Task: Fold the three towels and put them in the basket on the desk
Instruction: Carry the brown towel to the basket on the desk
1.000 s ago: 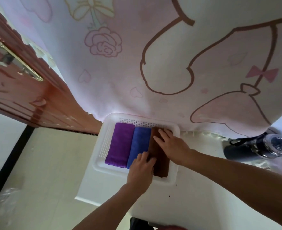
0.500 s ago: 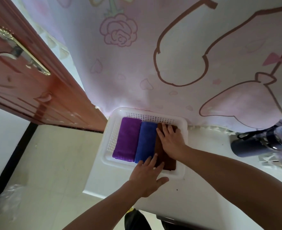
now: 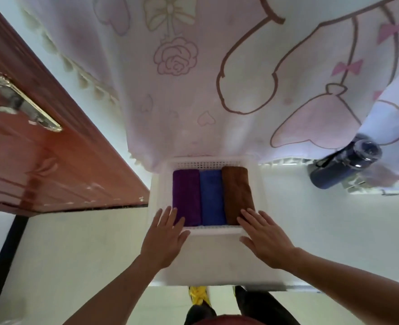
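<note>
White desk (image 3: 322,231) backed by pink curtain (image 3: 217,102), wooden door (image 3: 53,160) at left, purple towel (image 3: 185,195), blue towel (image 3: 211,198) and brown towel (image 3: 237,193) laid side by side in the basket (image 3: 208,164), long axes pointed toward the curtain, left hand (image 3: 163,240) and right hand (image 3: 266,240) held flat at its near corners, fingers straight and apart

Before me hangs a pale pink fabric curtain (image 3: 193,113) printed with a rose, bows, hearts and brown cartoon outlines, daylight glowing softly through it. To my left a glossy reddish-brown wooden door (image 3: 53,165) stands open, with a brass lever handle (image 3: 22,104). Below lies the pale cream floor (image 3: 76,254), crossed by a black strip (image 3: 6,261). The white desk (image 3: 322,231) meets the curtain's hem.
</note>
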`<action>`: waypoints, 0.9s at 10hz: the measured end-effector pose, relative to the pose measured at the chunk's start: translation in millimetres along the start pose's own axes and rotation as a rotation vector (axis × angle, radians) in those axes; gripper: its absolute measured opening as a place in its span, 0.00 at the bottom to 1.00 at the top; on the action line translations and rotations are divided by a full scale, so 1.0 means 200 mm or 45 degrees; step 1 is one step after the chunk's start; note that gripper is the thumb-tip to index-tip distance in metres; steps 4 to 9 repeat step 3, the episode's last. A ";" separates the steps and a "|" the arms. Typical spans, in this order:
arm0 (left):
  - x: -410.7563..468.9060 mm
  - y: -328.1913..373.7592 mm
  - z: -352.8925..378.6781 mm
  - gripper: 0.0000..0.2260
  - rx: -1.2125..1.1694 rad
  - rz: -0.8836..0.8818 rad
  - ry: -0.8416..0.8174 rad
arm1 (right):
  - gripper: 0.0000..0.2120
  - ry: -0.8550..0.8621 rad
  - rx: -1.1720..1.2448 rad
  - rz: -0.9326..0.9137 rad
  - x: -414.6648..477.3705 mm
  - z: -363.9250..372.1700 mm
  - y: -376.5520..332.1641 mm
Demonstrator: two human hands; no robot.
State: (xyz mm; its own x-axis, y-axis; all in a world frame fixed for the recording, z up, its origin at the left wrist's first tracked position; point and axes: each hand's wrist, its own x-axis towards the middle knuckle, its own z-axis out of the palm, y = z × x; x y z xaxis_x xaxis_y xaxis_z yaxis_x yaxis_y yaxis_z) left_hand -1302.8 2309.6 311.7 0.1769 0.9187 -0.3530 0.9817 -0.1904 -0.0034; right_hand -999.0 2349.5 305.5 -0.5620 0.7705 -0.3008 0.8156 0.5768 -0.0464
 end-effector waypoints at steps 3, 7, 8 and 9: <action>0.00 -0.04 0.06 0.33 0.001 0.086 0.020 | 0.35 -0.123 0.018 0.153 -0.01 -0.02 -0.10; 0.00 -0.04 0.06 0.33 0.001 0.086 0.020 | 0.35 -0.123 0.018 0.153 -0.01 -0.02 -0.10; 0.00 -0.04 0.06 0.33 0.001 0.086 0.020 | 0.35 -0.123 0.018 0.153 -0.01 -0.02 -0.10; 0.00 -0.04 0.06 0.33 0.001 0.086 0.020 | 0.35 -0.123 0.018 0.153 -0.01 -0.02 -0.10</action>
